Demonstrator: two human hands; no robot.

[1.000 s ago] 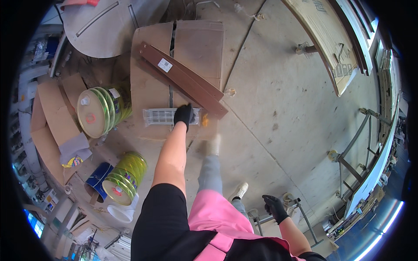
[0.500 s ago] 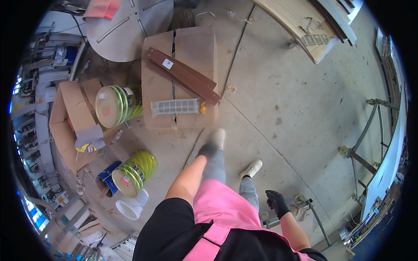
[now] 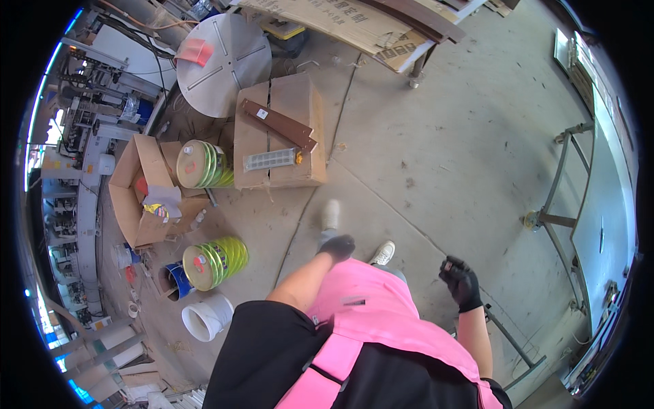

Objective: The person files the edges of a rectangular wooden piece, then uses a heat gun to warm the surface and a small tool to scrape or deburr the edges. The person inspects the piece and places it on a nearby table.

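Observation:
My left hand (image 3: pixel 338 247), in a dark glove, hangs over the front of my pink apron (image 3: pixel 368 300) near my left shoe (image 3: pixel 331 213). Its fingers are turned away and hidden, so its grip does not show. Out to the right, over the concrete floor, is my right hand (image 3: pixel 461 283) in a black glove. Its fingers are curled in; whatever they hold, if anything, is too small to name. Neither hand touches any of the objects around. Ahead, a large cardboard box (image 3: pixel 313 136) carries brown metal strips (image 3: pixel 279 121) and a clear-wrapped slotted part (image 3: pixel 269 159).
At left stand two green-yellow drums (image 3: pixel 216 264), an open carton (image 3: pixel 125 204), a blue bucket (image 3: pixel 178 281) and a white bucket (image 3: pixel 208 317). Behind the box is a round slotted metal disc (image 3: pixel 221 82). A board-topped table (image 3: pixel 354 31) is beyond, and a metal-framed stand (image 3: pixel 560 219) at right.
My view has shifted, and the box now appears smaller. My left hand has come into clear sight over the apron. My right hand has swung up and farther right.

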